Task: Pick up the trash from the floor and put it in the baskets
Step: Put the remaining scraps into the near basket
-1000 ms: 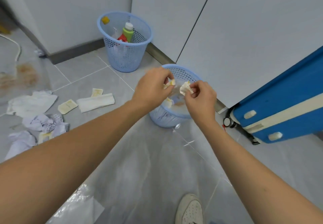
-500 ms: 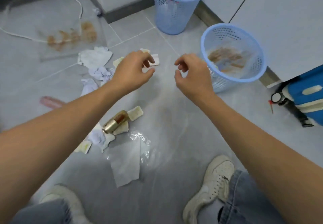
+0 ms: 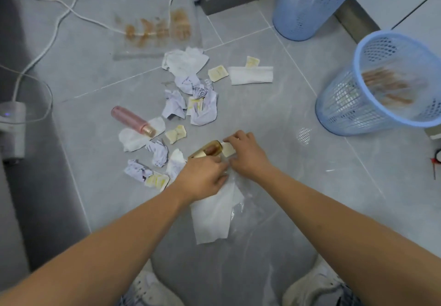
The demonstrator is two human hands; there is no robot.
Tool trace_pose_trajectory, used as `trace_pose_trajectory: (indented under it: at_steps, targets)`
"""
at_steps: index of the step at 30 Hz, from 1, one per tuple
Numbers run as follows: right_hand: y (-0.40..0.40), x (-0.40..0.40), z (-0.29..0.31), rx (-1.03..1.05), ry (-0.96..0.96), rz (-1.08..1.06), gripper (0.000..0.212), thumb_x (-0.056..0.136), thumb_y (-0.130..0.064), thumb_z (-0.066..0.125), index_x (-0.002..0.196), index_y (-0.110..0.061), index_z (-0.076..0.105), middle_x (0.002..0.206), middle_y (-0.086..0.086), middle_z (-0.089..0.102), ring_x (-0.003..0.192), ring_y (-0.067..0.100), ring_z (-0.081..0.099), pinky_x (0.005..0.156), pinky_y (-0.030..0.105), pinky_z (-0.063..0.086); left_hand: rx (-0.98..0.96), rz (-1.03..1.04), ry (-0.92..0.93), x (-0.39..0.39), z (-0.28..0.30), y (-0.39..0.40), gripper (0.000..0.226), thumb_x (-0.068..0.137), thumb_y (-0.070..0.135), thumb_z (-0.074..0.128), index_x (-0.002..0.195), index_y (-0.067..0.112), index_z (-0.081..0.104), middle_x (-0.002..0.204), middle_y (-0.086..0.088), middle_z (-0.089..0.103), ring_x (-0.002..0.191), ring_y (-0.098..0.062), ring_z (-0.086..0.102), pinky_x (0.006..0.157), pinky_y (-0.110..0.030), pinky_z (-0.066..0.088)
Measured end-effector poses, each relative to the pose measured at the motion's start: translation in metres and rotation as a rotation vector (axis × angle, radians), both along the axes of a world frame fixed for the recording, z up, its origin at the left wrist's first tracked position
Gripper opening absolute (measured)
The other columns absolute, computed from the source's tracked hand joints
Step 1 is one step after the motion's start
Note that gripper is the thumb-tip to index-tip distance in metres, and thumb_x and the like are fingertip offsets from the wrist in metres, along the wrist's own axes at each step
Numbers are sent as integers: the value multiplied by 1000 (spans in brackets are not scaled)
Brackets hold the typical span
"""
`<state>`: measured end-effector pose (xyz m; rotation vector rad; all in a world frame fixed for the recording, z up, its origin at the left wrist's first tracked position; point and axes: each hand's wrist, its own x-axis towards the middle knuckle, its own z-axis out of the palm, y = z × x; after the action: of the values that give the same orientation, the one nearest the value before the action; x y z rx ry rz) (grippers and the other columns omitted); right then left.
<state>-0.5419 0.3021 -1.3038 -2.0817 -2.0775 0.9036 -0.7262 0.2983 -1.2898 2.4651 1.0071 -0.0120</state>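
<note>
- Left hand (image 3: 202,179) down on tissue (image 3: 212,217); grip unclear.
- Right hand (image 3: 248,155) pinching card scrap (image 3: 228,149) beside bottle (image 3: 207,150).
- Risk: bottle rolling if nudged; tissue dragging plastic film (image 3: 238,210).

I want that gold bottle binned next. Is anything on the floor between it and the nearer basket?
Nothing visible. The gold bottle lies by the right hand, and the floor from there to the nearer basket shows only bare tile. The paper scraps lie off to the other side.
</note>
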Motion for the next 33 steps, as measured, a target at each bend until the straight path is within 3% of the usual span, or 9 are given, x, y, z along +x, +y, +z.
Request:
trace_pose_trajectory:
  at_steps: [3,6,9,14,19,24,28,33]
  targets:
    - [2,-3,-12,2,-21,26,47,88,-19,60,135,-18,58,131,5,51,120,30,41,90,44,49,23,75,51,8,-13,1,20,89,31,56,101,16,61,102,-1,60,104,-22,58,62,-38,54]
    - [4,-3,-20,57,-80,37,40,86,-18,65,126,-18,62,126,5,52,114,30,43,78,41,50,37,108,126,2,-24,7,29,80,27,65,107,17,61,111,-4,54,111,-26,53,61,-37,52]
    - [4,-2,-24,87,-142,47,39,81,-15,69,119,-16,61,121,5,51,110,31,44,71,41,49,59,111,254,0,-30,13,38,79,25,68,116,21,61,114,-3,52,112,-26,51,64,-35,39]
    - [2,1,-26,79,-175,-2,31,84,-21,68,114,-19,57,116,3,52,106,27,47,64,33,35,49,91,288,5,-36,16,48,82,16,68,127,22,54,119,-4,47,113,-27,48,69,-33,35]
    - [3,9,-24,45,-85,-128,7,89,-19,61,95,-17,58,99,5,57,90,34,59,63,35,36,14,120,163,4,-41,16,31,79,11,65,108,17,60,104,-5,57,103,-29,55,68,-36,44]
    - [7,33,7,175,-20,-271,7,87,-23,62,92,-20,58,94,0,59,88,28,60,70,40,49,113,180,-41,26,-16,38,15,74,18,64,89,19,59,85,2,56,83,-24,54,61,-36,42]
    - [16,72,56,386,13,-404,9,86,-24,65,91,-22,59,91,-2,60,93,23,57,72,43,52,174,214,-190,72,24,64,20,75,17,62,95,21,59,89,6,52,84,-22,51,66,-38,43]
    - [25,146,133,741,23,-574,11,83,-18,67,87,-19,57,81,-5,57,83,19,55,72,42,48,251,158,-466,168,94,89,20,76,13,66,95,18,62,89,3,54,86,-23,53,70,-42,46]
